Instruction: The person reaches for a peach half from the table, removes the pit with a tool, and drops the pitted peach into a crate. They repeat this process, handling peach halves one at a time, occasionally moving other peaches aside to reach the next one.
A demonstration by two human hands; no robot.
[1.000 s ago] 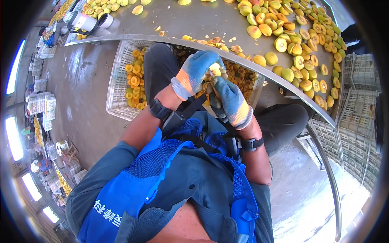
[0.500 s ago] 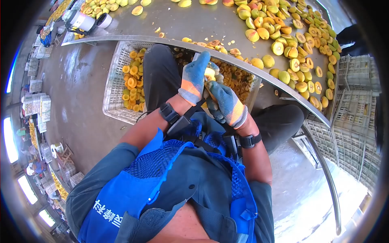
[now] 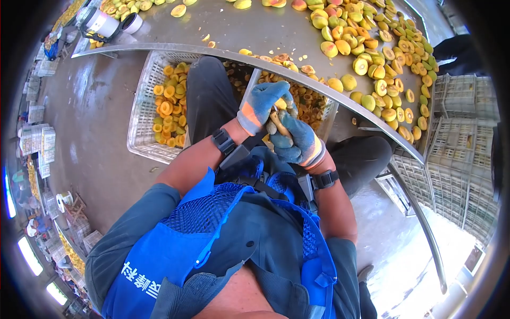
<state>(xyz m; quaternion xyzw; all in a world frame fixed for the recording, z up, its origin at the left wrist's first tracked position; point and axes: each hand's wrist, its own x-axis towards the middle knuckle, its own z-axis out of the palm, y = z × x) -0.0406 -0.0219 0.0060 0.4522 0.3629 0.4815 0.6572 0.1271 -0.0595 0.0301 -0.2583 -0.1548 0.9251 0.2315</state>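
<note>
My left hand [image 3: 261, 105], in a blue and orange work glove, is closed around a yellow peach half [image 3: 281, 103], mostly covered by the fingers. My right hand [image 3: 298, 141], gloved alike, grips a tool by its wooden handle [image 3: 279, 123]. The tool's working end is against or close to the fruit; its exact shape is hidden. Both hands are together above my lap, just before the table edge. Below and left, a white plastic crate [image 3: 137, 109] holds hollowed peach halves [image 3: 169, 103]. Darker fruit pieces [image 3: 312, 103] lie beneath the table, right of my hands.
A metal table [image 3: 249, 33] with a raised rim carries many cut peaches [image 3: 380, 69], heaped at the right. A white cylindrical container [image 3: 101, 22] stands at its left end. Stacked crates [image 3: 459, 159] stand at the right, near a curved metal bar [image 3: 425, 226].
My right hand has turned, so the wooden handle shows more plainly. The left fingers have curled further over the peach half, and both hands sit slightly lower. The view has shifted a little.
</note>
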